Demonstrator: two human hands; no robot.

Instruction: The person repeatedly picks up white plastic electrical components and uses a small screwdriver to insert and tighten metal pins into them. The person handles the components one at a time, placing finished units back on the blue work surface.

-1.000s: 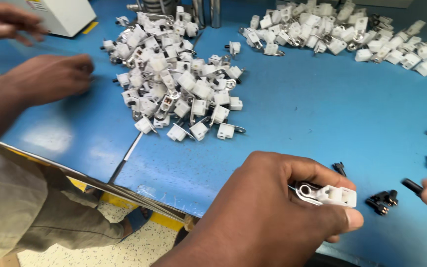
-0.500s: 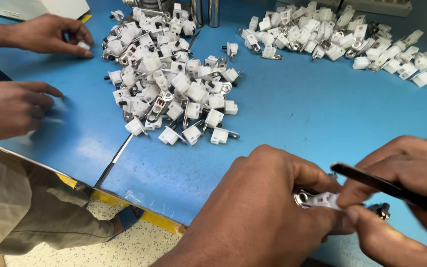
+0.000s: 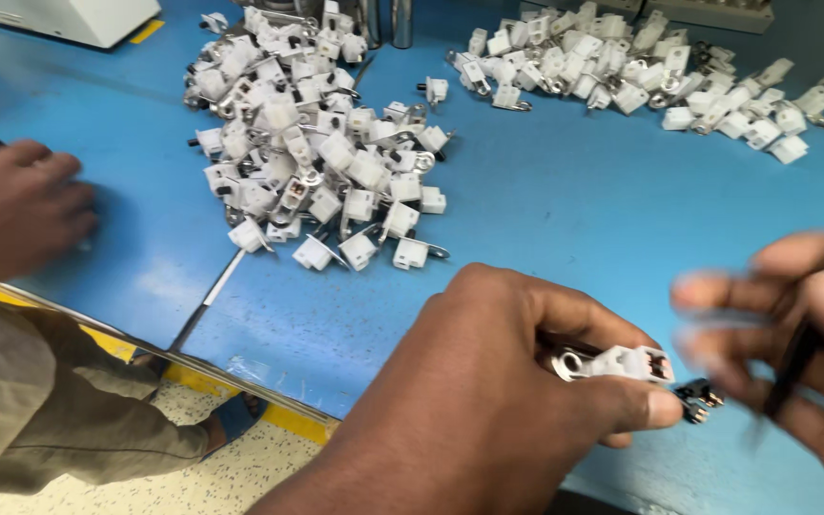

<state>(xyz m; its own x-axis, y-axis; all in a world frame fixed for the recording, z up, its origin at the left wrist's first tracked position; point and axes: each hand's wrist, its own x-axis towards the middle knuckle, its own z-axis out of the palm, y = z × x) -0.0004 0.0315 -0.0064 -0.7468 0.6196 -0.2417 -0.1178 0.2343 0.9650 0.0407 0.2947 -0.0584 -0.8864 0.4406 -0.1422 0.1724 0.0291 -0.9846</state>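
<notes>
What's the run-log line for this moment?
left hand: holds white connector | right hand: blurred, holds dark tool | connector pile: blue table

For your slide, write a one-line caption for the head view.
Left hand pinches a white connector over the blue table; blurred right hand grips a dark tool.

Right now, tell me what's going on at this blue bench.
The person's left hand pinches a small white plastic connector with a metal lug between thumb and fingers, low over the blue table. The right hand, blurred, holds a thin dark tool just beside it. A small black part sits right by the connector. Two heaps of like white connectors, the nearer pile and the far pile, lie on the table. A co-worker's hand rests at the left edge.
</notes>
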